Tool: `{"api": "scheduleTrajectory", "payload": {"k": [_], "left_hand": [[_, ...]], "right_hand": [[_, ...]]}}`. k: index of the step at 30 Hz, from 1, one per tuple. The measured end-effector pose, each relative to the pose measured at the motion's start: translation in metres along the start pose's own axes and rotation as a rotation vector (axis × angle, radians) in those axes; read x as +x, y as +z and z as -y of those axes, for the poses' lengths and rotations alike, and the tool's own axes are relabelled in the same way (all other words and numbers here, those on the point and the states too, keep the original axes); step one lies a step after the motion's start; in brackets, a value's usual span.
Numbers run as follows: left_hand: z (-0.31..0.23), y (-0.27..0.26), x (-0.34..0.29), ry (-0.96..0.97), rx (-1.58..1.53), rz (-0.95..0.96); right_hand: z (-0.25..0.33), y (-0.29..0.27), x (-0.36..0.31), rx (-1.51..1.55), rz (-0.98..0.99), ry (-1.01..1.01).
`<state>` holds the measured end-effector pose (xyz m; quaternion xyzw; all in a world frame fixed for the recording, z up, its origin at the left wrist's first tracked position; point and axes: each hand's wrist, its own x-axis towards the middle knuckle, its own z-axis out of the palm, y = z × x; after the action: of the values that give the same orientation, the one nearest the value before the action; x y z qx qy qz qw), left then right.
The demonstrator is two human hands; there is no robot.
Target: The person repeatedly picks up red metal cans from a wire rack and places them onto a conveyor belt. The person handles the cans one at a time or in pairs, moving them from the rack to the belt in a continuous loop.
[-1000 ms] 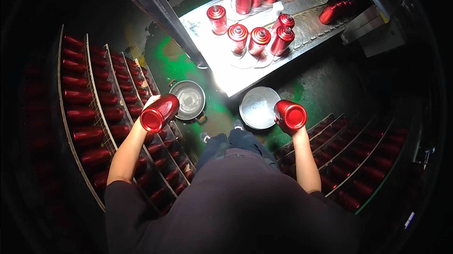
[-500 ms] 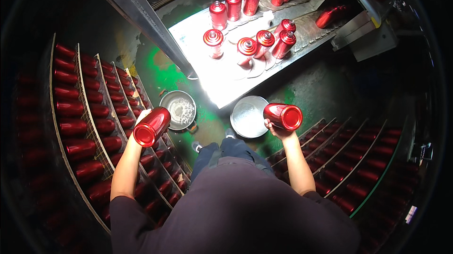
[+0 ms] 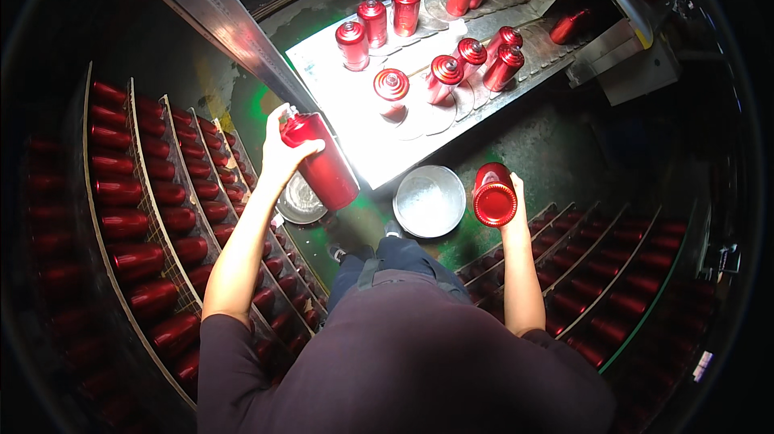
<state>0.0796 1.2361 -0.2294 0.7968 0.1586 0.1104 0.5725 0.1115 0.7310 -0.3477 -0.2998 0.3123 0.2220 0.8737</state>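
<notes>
In my left hand (image 3: 284, 148) is a shiny red bottle (image 3: 329, 172), gripped round its shoulder with the thumb across it. It is tilted, base toward the lower right, near the corner of the lit conveyor table (image 3: 375, 161). My right hand (image 3: 518, 196) is closed on another red bottle (image 3: 493, 185), whose ridged round base faces me; most of the fingers are hidden behind it. Several red bottles stand upright on the table in two rows, the nearest of them a bottle (image 3: 393, 93) at the bright left end.
A metal pan (image 3: 302, 202) is partly behind the left bottle, and a round pale tub (image 3: 430, 202) stands on the floor. Racks of red bottles lie left (image 3: 133, 264) and right (image 3: 605, 289). A metal post (image 3: 234, 27) rises beside the table. A machine opening (image 3: 592, 10) spans its far right.
My left hand has lifted and turned its bottle, moving up and right toward the table. The right bottle has tilted more downward. The table's near-row bottles have shifted right, the far-row ones left.
</notes>
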Motion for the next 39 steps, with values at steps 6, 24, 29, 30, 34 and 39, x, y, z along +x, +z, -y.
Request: {"api": "scheduleTrajectory", "payload": {"k": [6, 24, 29, 30, 34, 39], "left_hand": [[-0.014, 0.099, 0.055, 0.279, 0.416, -0.115], [0.059, 0.238, 0.031, 0.180, 0.261, 0.286], [0.046, 0.223, -0.029, 0.109, 0.168, 0.367], [0.043, 0.216, -0.044, 0.155, 0.178, 0.346], [0.034, 0.164, -0.107, -0.175, 0.111, 0.189], [0.034, 0.095, -0.169, -0.400, 0.004, -0.008]], "right_hand": [[0.029, 0.029, -0.035, -0.125, 0.133, -0.194], [0.073, 0.129, -0.098, -0.336, 0.197, -0.536], [0.102, 0.222, -0.098, -0.598, 0.304, -0.941], [0.106, 0.244, -0.094, -0.662, 0.354, -1.063], [0.112, 0.334, -0.063, -0.966, 0.444, -1.391], [0.087, 0.436, 0.030, -1.187, 0.495, -1.744]]}}
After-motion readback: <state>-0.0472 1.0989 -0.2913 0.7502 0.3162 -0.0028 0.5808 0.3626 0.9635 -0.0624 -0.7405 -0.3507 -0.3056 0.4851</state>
